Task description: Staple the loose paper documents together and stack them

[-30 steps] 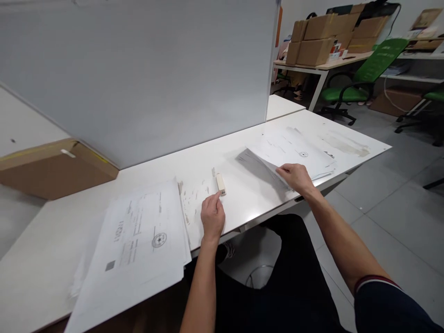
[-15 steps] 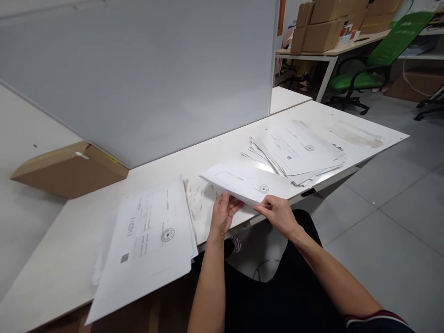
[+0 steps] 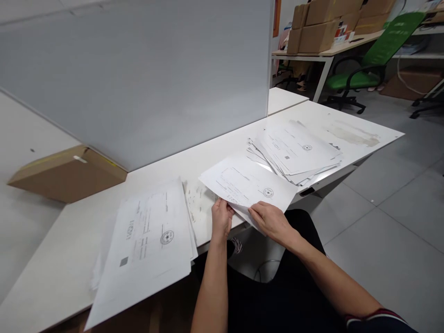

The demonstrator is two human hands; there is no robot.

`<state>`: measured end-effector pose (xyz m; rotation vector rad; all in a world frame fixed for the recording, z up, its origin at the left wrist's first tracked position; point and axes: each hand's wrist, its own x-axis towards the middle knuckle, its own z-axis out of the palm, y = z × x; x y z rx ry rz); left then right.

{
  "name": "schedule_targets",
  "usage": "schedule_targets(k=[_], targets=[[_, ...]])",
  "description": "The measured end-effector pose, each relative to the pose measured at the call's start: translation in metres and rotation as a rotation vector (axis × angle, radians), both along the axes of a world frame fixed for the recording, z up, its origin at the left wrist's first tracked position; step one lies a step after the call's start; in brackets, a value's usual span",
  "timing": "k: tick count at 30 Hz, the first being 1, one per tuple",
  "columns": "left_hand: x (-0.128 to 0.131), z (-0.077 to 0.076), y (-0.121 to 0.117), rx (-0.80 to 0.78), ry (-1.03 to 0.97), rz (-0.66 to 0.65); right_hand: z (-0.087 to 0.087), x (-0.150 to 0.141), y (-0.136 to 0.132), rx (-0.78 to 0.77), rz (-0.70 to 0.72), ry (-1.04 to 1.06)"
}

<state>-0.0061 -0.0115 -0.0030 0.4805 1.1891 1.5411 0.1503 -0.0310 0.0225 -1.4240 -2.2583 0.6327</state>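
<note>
Holding a printed white sheet [image 3: 248, 182] between our two hands, we have it over the middle of the white desk [image 3: 359, 122], its near edge reaching past the desk's front edge. Our left hand [image 3: 222, 218] grasps the sheet at its near-left edge, fingers curled in at the paper. Our right hand [image 3: 272, 223] grips the near edge further right, fingertips on the paper; we cannot tell where its thumb presses. Between the two hands the near edge lifts and bends a little, and a round star stamp [image 3: 268, 193] shows on the sheet's right part.

Towards the desk's right end we see a loose pile of papers [image 3: 298, 150], its edges fanned out, just beside the held sheet. On the desk's left part lies a stack of printed sheets [image 3: 149, 240], its top page hanging over the front edge, with a stamp and a small dark square on it. Along the desk's back edge stands a grey panel [image 3: 156, 83], and a cardboard box [image 3: 72, 175] sits at the back left. Well beyond the desk's right end, we see a green chair [image 3: 388, 48].
</note>
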Motion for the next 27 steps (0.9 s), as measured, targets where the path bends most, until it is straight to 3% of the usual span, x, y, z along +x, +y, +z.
schedule_targets(k=[3, 10, 13, 17, 24, 27], targets=[[0.005, -0.003, 0.002, -0.002, 0.089, 0.088, 0.003, -0.003, -0.001, 0.013, -0.019, -0.039], [0.006, -0.010, 0.000, 0.067, 0.152, 0.142, 0.004, -0.015, -0.005, 0.065, -0.088, -0.115], [0.005, -0.010, -0.001, 0.088, 0.121, 0.126, 0.002, -0.019, -0.007, 0.089, -0.055, -0.166], [0.003, -0.017, 0.001, 0.105, 0.267, 0.134, -0.001, -0.019, -0.008, 0.103, -0.002, -0.190], [-0.001, -0.031, 0.003, 0.105, 0.365, 0.145, 0.001, -0.015, -0.007, 0.036, 0.002, -0.141], [-0.001, -0.030, 0.003, 0.099, 0.362, 0.127, 0.009, -0.006, -0.004, -0.071, 0.112, -0.051]])
